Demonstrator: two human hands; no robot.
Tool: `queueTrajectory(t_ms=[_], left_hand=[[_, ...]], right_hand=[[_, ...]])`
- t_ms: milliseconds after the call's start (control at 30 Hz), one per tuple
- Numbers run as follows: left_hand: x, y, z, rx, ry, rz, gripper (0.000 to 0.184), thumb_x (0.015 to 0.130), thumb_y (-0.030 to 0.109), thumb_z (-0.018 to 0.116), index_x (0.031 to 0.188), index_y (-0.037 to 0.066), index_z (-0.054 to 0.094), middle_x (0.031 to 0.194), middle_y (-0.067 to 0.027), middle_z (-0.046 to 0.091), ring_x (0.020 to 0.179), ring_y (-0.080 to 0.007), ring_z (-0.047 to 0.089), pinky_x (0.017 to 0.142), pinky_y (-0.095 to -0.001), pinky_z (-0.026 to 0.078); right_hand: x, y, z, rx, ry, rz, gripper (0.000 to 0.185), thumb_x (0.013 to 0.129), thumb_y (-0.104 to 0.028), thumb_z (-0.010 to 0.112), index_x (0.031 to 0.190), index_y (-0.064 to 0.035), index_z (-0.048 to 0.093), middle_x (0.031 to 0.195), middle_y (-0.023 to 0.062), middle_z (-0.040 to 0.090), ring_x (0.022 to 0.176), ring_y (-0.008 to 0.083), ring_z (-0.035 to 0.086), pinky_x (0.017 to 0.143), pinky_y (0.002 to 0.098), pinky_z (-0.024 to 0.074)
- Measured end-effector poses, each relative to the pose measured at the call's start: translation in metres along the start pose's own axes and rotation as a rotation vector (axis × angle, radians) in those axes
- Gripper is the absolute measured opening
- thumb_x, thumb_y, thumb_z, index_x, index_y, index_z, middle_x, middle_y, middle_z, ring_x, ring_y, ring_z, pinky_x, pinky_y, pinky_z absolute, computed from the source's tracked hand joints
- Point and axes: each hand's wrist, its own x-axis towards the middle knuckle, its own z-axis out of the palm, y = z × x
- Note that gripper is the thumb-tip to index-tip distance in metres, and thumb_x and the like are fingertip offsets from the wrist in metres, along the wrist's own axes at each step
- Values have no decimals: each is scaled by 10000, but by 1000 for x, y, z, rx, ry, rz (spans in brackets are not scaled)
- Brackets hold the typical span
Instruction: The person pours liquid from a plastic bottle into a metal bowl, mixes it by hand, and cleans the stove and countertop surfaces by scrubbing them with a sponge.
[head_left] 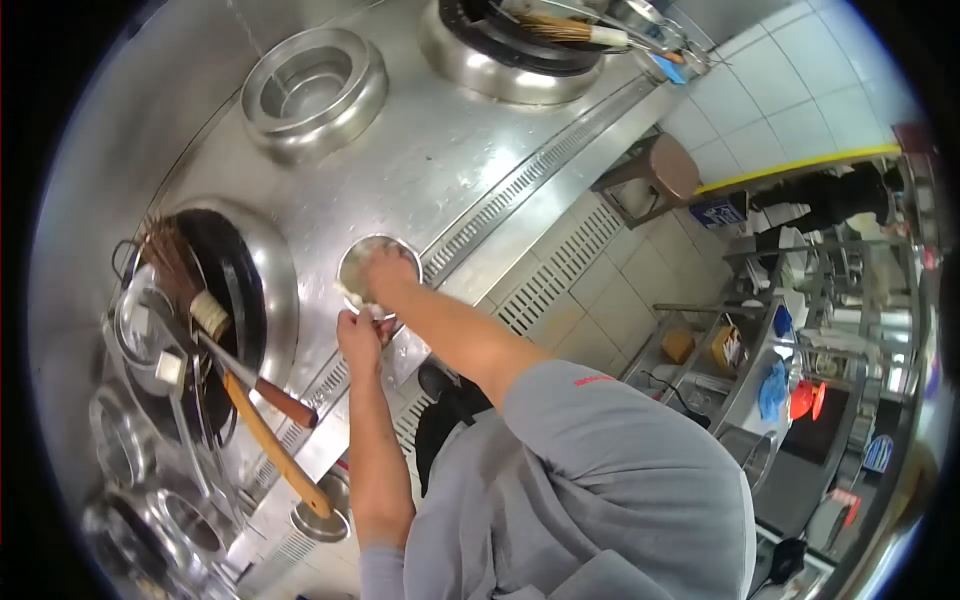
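A round metal bowl is over the steel counter near its front edge. My left hand is closed on its near rim, with the thumb and fingers bent around the edge. My right hand reaches down inside the bowl, its fingers blurred and partly hidden. Something whitish shows along the bowl's near inner side, close to both hands; I cannot make out what it is.
A wok station on the left holds a bamboo brush, metal ladles and a wooden-handled tool. Farther off are a burner ring and another wok. A stool and shelving stand to the right.
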Motion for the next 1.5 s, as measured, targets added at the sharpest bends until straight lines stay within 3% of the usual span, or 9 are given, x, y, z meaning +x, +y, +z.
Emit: queueTrajectory(t_ms=[167, 400, 567, 700, 1000, 1100, 1267, 1400, 1500], left_hand=[[13, -11, -5, -110, 60, 5, 183, 1006, 54, 578, 892, 11, 441, 817, -143, 585, 659, -254, 714, 533, -350, 607], [37, 16, 28, -347, 110, 31, 205, 1029, 92, 601, 925, 19, 440, 958, -135, 592, 909, -288, 707, 850, -396, 646], [36, 21, 71, -372, 194, 136, 250, 1048, 188, 630, 1164, -11, 533, 1296, -204, 601, 1175, -318, 654, 1006, -413, 545], [18, -20, 123, 268, 225, 295, 299, 1044, 196, 628, 1234, -30, 578, 1493, -172, 533, 1205, -296, 626, 1045, -396, 499], [6, -28, 208, 1022, 575, 285, 429, 951, 343, 697, 1252, 39, 665, 1126, -155, 717, 1021, -337, 686, 893, -437, 533], [13, -34, 207, 1087, 566, 299, 431, 964, 375, 662, 1246, 49, 657, 1132, -158, 714, 1027, -356, 682, 912, -463, 517], [15, -43, 200, 1075, 559, 262, 389, 970, 356, 623, 1209, 51, 664, 1123, -160, 703, 1035, -362, 668, 917, -452, 511], [10, -34, 204, 1151, 525, 252, 377, 994, 343, 573, 1202, 39, 653, 1146, -169, 670, 1065, -366, 644, 910, -460, 499], [20, -39, 207, 1156, 508, 265, 359, 1023, 316, 537, 1190, 18, 646, 1165, -189, 648, 1087, -375, 621, 919, -462, 488]], right_hand=[[8, 8, -42, 220, -292, -138, 493, 818, -211, 728, 1305, -150, 679, 1241, 172, 668, 1146, 371, 660, 1008, 456, 539], [-15, 99, -138, 728, 414, -118, 478, 783, -137, 732, 1260, -143, 706, 1283, 152, 656, 1150, 360, 634, 1050, 427, 505], [0, 162, -35, 118, 214, -82, 649, 906, -284, 674, 1491, -62, 505, 1613, 147, 381, 1476, 405, 346, 1232, 541, 276], [47, 288, -49, -249, 9, -109, 639, 1060, -390, 468, 1595, -55, 367, 1697, 153, 275, 1579, 373, 202, 1278, 531, 163], [65, 588, -158, -33, 186, 441, 384, 1032, -242, 476, 1273, -16, 672, 1459, 162, 552, 1389, 361, 474, 1140, 477, 408], [67, 615, -128, -407, 160, 223, 302, 988, -181, 533, 1206, -63, 705, 1428, 127, 573, 1314, 361, 533, 1052, 461, 495], [32, 609, -175, 152, 20, 144, 238, 916, -154, 571, 1070, -155, 752, 1260, 108, 650, 1166, 350, 616, 936, 445, 571], [94, 806, -182, 128, 558, 384, 286, 1035, -336, 545, 1063, -98, 700, 939, 150, 736, 897, 384, 722, 823, 518, 577], [141, 999, -169, -262, 539, 170, 422, 963, -346, 616, 1316, -116, 619, 1282, 244, 622, 1160, 441, 650, 917, 520, 572]])
